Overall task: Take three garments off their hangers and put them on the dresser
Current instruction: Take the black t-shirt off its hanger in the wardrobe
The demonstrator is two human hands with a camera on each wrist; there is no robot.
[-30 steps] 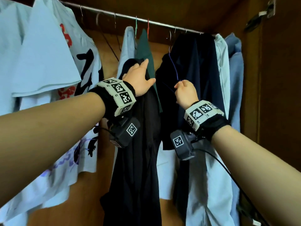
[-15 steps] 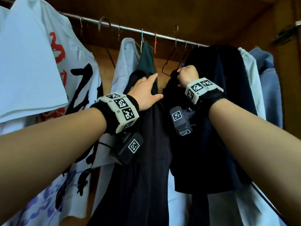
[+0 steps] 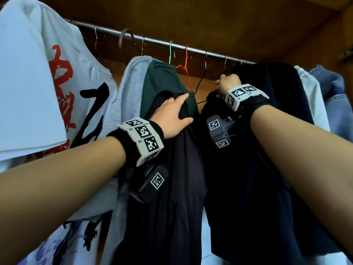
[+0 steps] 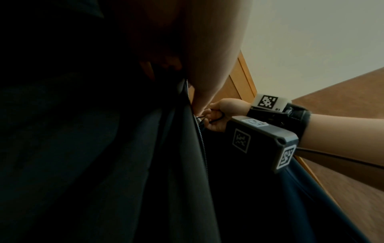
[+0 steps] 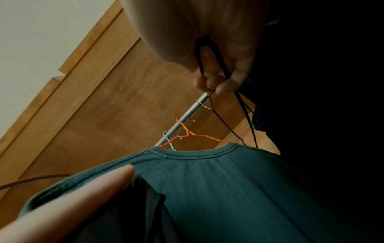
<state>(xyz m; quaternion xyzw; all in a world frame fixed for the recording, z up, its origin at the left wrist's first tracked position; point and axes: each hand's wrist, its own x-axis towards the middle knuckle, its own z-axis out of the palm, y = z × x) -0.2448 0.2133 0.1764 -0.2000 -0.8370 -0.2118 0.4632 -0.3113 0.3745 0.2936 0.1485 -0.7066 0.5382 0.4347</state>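
Observation:
My right hand (image 3: 227,87) grips the neck of a black wire hanger (image 3: 200,82) just under the closet rail (image 3: 152,42); a dark navy garment (image 3: 257,150) hangs below it. In the right wrist view the fingers (image 5: 218,78) curl round the hanger wire (image 5: 220,60). The left wrist view shows the right hand (image 4: 218,116) on that wire from below. My left hand (image 3: 172,115) rests with straight fingers on the shoulder of a black zip jacket (image 3: 172,188), its index finger reaching the green shirt (image 3: 162,81).
A white tee with red and black print (image 3: 57,92) and a grey garment (image 3: 131,77) hang at the left. An orange hanger (image 3: 186,62) hangs bare on the rail. A white shirt (image 3: 313,96) and blue denim (image 3: 336,88) hang at the right. Wooden closet walls surround everything.
My right hand has risen from lower on the dark garment to the hanger's neck near the rail. The view has tilted up. My left hand has stayed on the black jacket.

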